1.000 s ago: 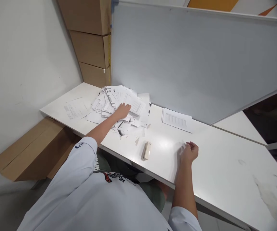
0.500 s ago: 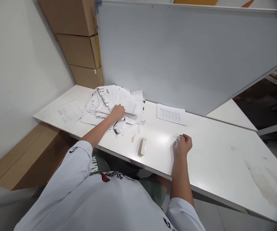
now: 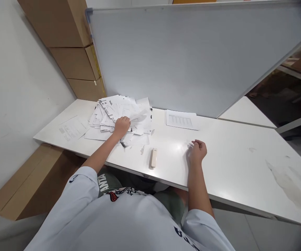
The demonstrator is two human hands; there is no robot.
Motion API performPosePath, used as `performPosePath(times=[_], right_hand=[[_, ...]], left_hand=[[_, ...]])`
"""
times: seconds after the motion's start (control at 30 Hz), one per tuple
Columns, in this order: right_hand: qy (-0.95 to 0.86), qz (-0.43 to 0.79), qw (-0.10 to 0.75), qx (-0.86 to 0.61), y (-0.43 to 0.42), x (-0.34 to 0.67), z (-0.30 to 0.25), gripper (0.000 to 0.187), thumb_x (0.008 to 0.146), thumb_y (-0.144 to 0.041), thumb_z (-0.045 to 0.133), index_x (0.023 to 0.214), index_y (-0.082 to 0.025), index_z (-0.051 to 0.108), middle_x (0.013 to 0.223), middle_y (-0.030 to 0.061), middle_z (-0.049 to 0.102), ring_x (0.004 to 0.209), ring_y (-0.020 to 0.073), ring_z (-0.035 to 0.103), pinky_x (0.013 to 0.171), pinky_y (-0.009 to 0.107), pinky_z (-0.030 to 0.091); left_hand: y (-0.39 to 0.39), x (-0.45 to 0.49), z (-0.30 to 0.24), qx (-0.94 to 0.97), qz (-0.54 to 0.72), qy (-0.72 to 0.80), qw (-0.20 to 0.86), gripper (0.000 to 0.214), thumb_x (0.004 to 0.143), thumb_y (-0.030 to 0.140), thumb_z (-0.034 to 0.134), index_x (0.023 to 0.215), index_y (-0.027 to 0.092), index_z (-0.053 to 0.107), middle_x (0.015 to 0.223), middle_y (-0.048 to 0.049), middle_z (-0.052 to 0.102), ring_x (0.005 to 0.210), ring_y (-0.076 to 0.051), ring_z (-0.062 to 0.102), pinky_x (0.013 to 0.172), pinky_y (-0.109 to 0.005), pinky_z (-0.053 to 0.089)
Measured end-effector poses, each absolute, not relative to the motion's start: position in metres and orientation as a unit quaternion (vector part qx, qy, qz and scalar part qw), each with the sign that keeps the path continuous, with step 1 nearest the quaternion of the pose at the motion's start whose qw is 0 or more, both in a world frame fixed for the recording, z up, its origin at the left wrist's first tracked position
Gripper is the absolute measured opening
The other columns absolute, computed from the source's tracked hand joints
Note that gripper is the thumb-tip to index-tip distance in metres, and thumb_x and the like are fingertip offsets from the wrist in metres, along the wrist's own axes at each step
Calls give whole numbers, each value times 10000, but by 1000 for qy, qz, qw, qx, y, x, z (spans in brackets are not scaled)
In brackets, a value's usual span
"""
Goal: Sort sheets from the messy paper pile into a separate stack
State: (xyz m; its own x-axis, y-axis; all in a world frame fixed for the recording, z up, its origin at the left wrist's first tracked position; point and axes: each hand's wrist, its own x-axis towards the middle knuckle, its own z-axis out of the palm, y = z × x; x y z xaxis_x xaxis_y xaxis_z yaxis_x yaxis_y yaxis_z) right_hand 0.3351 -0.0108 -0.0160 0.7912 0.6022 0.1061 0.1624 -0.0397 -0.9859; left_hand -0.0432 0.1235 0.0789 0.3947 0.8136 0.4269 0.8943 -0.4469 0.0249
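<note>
My left hand (image 3: pixel 122 126) is closed on the near edge of a sheet of paper (image 3: pixel 138 116) at the top of a messy paper pile (image 3: pixel 108 108). That sheet bends up slightly to the right of the fingers. My right hand (image 3: pixel 199 150) is held just over the white table, its fingers curled in and the fingertips pointing left; I see nothing in them. Between the hands lies a cream-coloured stapler (image 3: pixel 154 158), nearer the front edge. A neater stack of printed sheets (image 3: pixel 182 120) rests beyond my right hand, close to the whiteboard.
A large whiteboard (image 3: pixel 179 59) stands along the back of the white table (image 3: pixel 234 164). Cardboard boxes (image 3: pixel 73 62) are stacked at the back left, and another cardboard box (image 3: pixel 27 181) sits below the table's left end. One loose printed sheet (image 3: pixel 73 129) lies left of the pile.
The view has shifted a little. Under my left hand the top sheet now curls up more than before. My right hand keeps nearly the same pose over the table.
</note>
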Motion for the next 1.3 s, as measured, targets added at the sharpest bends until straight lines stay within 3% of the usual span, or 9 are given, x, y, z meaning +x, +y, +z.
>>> performPosePath(times=[0.17, 0.4, 0.5, 0.7, 0.8, 0.9, 1.03, 1.17, 1.3], right_hand=[[-297, 170, 643, -685, -12, 307, 5, 206, 777, -334, 505, 905, -216, 617, 871, 34, 686, 862, 198, 626, 837, 369, 474], [-378, 599, 485, -513, 15, 200, 49, 422, 846, -584, 560, 1065, -225, 604, 961, 93, 700, 840, 236, 675, 747, 369, 555], [-352, 665, 427, -502, 35, 175, 53, 310, 826, -427, 661, 1044, -212, 608, 949, 95, 709, 848, 248, 684, 750, 381, 574], [-331, 612, 429, -576, 59, 172, 42, 269, 661, -114, 721, 887, -213, 615, 911, 71, 727, 844, 239, 686, 771, 371, 572], [-336, 605, 433, -578, 59, 173, 38, 245, 642, -105, 691, 852, -209, 620, 881, 74, 729, 827, 236, 692, 756, 349, 569], [-341, 601, 431, -581, 57, 173, 35, 225, 630, -112, 665, 832, -200, 624, 841, 73, 730, 796, 234, 694, 730, 342, 567], [-355, 591, 424, -587, 57, 170, 28, 223, 621, -141, 668, 832, -202, 628, 833, 65, 732, 787, 226, 688, 723, 331, 560], [-373, 548, 424, -617, 59, 169, 22, 277, 614, -197, 709, 874, -210, 615, 903, 54, 723, 829, 222, 666, 729, 329, 544], [-393, 502, 419, -646, 60, 167, 21, 282, 596, -227, 738, 845, -224, 608, 963, 57, 704, 892, 235, 632, 753, 331, 522]], left_hand=[[70, -59, 67, -836, -300, -450, 96, 170, 865, 95, 503, 914, 181, 641, 980, -108, 702, 1237, -304, 571, 940, -428, 454], [2, -52, 29, -778, -360, -513, -36, 210, 836, 87, 539, 970, 195, 660, 1036, -107, 712, 1269, -308, 554, 1031, -481, 428], [-5, -51, 23, -792, -333, -506, -82, 247, 835, 84, 534, 986, 223, 672, 1063, -89, 708, 1318, -297, 509, 1083, -502, 387], [-11, -71, 24, -828, -336, -423, -148, 293, 838, 216, 612, 1123, 252, 667, 1310, -69, 625, 1452, -300, 311, 1223, -566, 120], [-10, -75, 23, -727, -454, -470, -212, 333, 893, 319, 573, 1215, 248, 620, 1418, -87, 537, 1464, -280, 287, 1208, -514, 214], [1, -73, 19, -518, -566, -541, -344, 348, 913, 298, 531, 1250, 223, 573, 1399, -119, 545, 1352, -258, 464, 1096, -434, 408], [18, -71, 17, -372, -573, -546, -485, 260, 819, 285, 643, 1058, 182, 656, 1066, -94, 710, 1047, -235, 656, 912, -360, 515], [21, -74, 20, -386, -544, -557, -495, 124, 723, 262, 719, 796, 172, 678, 803, -40, 694, 812, -190, 647, 792, -317, 500], [16, -74, 22, -394, -542, -571, -475, 132, 682, 231, 753, 744, 179, 649, 734, -8, 633, 738, -153, 597, 721, -279, 457]])
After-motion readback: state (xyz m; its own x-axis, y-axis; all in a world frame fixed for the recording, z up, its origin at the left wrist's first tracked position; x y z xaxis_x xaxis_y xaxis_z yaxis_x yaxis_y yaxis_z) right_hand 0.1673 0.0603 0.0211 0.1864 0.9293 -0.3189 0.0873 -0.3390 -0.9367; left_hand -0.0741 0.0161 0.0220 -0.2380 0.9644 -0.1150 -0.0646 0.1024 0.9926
